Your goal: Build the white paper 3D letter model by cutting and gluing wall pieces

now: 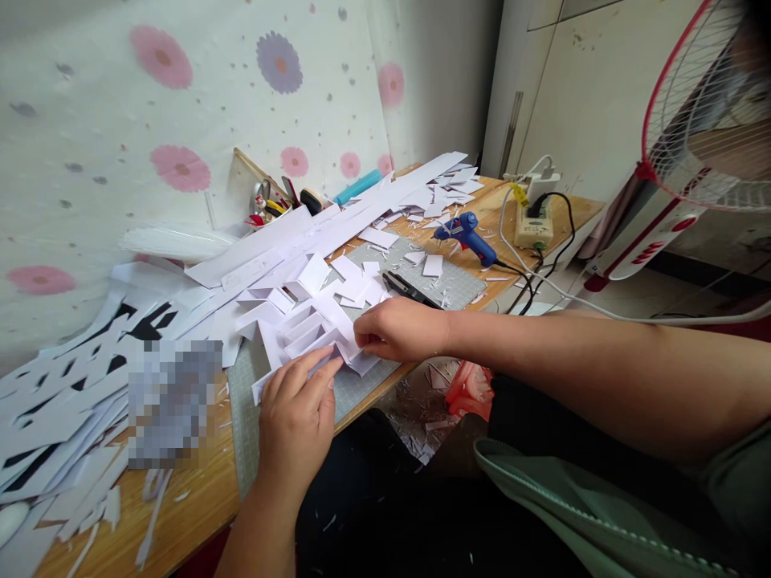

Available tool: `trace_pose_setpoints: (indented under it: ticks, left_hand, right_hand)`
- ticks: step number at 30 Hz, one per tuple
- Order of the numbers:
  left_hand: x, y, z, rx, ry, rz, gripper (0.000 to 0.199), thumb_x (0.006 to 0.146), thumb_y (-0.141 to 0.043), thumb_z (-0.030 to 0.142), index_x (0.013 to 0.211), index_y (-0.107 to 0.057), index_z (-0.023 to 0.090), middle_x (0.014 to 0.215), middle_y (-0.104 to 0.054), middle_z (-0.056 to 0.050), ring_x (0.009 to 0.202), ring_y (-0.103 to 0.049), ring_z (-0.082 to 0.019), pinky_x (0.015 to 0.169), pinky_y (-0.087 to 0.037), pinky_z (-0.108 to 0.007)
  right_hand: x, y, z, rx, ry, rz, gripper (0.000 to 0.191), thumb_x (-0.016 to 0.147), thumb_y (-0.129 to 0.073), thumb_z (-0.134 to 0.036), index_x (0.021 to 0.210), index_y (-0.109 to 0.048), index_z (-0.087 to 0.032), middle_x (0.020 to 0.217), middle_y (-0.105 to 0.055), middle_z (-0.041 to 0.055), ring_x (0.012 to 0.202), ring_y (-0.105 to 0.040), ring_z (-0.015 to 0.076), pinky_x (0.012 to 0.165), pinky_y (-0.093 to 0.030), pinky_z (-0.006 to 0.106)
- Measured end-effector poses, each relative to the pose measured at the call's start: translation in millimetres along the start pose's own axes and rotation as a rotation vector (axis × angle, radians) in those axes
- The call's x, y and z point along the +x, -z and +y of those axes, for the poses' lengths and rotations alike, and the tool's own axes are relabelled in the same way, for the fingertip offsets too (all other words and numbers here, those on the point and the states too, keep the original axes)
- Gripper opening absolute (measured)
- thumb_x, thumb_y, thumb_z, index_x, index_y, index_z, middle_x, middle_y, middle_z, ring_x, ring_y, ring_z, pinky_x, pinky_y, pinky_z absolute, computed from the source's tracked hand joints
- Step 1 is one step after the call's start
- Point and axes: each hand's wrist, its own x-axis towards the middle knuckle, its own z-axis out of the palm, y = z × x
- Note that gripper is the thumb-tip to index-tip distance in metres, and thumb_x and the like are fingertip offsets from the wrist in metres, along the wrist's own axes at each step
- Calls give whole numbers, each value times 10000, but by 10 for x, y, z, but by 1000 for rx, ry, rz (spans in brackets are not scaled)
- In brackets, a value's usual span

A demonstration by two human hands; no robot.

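Note:
A white folded structure of card [310,325] with several thin upright walls lies on the grey cutting mat [355,393] near the table's front edge. My left hand [301,397] rests against its near side, with fingers spread a little and the fingertips on a card wall. At the right end of the structure, my right hand [401,331] is curled, its fingertips pressed together at the card; what they hold is hidden. Just beyond my right hand lies a black cutter [413,289]. Loose white pieces [352,277] are scattered behind the structure.
A blue glue gun [470,237] lies behind on the right, beside a power strip [534,225] with cables. Cut white sheets [66,385] cover the left of the wooden table [198,506]. Long strips [385,209] and tools stand at the back. A fan [692,160] is at the right.

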Motion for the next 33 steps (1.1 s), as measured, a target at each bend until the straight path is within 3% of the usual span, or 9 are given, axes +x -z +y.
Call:
trace_pose_setpoints:
  ticks: [33]
  left_hand:
    - [-13,44,-20,-69,-98,16,343,882,-511,40,1138,-649,222,1056,-758,-65,1116,-618,-286,932,-454,-507]
  right_hand:
    - [40,9,6,21,28,-15,82,818,-586,-135,850,-659,-150,826,-682,51,735,-558,154,646,-346,248]
